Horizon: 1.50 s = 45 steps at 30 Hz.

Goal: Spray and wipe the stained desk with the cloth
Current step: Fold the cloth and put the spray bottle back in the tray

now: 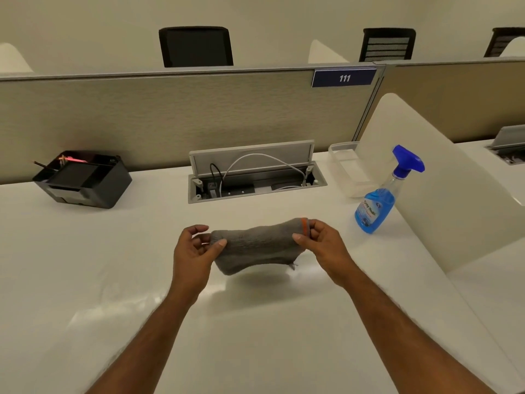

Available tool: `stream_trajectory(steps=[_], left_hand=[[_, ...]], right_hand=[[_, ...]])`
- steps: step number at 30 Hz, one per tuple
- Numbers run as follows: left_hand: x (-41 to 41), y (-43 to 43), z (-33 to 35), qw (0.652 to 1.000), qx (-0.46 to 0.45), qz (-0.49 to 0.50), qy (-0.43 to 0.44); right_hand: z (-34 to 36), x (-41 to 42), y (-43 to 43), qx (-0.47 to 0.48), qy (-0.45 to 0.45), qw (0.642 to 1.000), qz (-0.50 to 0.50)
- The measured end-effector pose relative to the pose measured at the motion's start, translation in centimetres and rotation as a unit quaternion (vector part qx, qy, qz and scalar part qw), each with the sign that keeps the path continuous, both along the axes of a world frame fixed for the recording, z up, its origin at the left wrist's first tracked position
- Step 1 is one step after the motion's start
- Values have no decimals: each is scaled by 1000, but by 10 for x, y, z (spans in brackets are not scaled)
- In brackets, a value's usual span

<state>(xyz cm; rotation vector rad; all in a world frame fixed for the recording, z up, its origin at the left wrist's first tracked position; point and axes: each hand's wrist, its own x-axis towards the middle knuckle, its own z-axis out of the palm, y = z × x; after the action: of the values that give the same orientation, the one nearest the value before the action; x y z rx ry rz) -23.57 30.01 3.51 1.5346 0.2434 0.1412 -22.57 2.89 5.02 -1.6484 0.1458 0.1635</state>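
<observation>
A grey cloth (255, 248) with an orange edge stripe hangs stretched between both hands, just above the white desk (99, 265). My left hand (193, 248) pinches its left end between thumb and fingers. My right hand (321, 240) pinches the right end by the orange stripe. A spray bottle (377, 203) with blue liquid and a blue trigger head stands upright on the desk to the right of my right hand, apart from it. The desk surface below the cloth looks glossy, with faint sheen patches.
A black desk organiser (85, 180) with pens sits at the back left. An open cable hatch (255, 177) with wires lies at the back centre. A clear plastic tray (352, 172) and a white side divider (443, 194) stand at the right. A beige partition (170, 115) runs behind.
</observation>
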Motion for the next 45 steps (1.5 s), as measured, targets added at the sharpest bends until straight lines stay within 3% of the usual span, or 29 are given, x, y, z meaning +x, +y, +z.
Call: stream_trajectory(steps=[3, 6, 9, 13, 17, 20, 22, 27, 31, 35, 38, 40, 42, 45], left_hand=[[-1, 1, 17, 1000, 20, -11, -17], [-4, 6, 31, 994, 57, -87, -19], [-6, 7, 40, 977, 154, -146, -18], [-9, 3, 50, 932, 322, -151, -73], [-8, 1, 58, 913, 374, -145, -79], [-5, -2, 61, 928, 340, -136, -68], [-4, -6, 63, 951, 269, -140, -56], [0, -32, 64, 983, 131, -118, -46], [3, -64, 44, 989, 134, -55, -11], [0, -89, 16, 990, 96, -50, 94], [-5, -106, 0, 973, -22, -81, 217], [-9, -112, -9, 942, -116, -114, 294], [-12, -117, -20, 921, -144, -175, 316], [-13, -127, -35, 920, -108, -233, 297]], right_hand=[[14, -1, -4, -36, -18, 999, 28], [23, 0, -9, -43, -47, 998, 6], [30, 1, -15, -43, -60, 997, 11], [34, -3, -20, -116, -80, 989, 55], [41, -6, -26, -203, -105, 973, 39], [48, -9, -29, -252, -132, 958, 18], [53, -8, -33, -271, -155, 950, 0], [60, -9, -35, -109, -102, 989, -5], [39, -9, -28, -144, -79, 983, -80], [12, -13, -42, -157, -50, 977, -131], [-2, -22, -57, -131, 27, 978, -159], [-11, -31, -71, -52, 93, 980, -168], [-20, -42, -88, 50, 140, 977, -151], [-36, -50, -112, 106, 157, 975, -113]])
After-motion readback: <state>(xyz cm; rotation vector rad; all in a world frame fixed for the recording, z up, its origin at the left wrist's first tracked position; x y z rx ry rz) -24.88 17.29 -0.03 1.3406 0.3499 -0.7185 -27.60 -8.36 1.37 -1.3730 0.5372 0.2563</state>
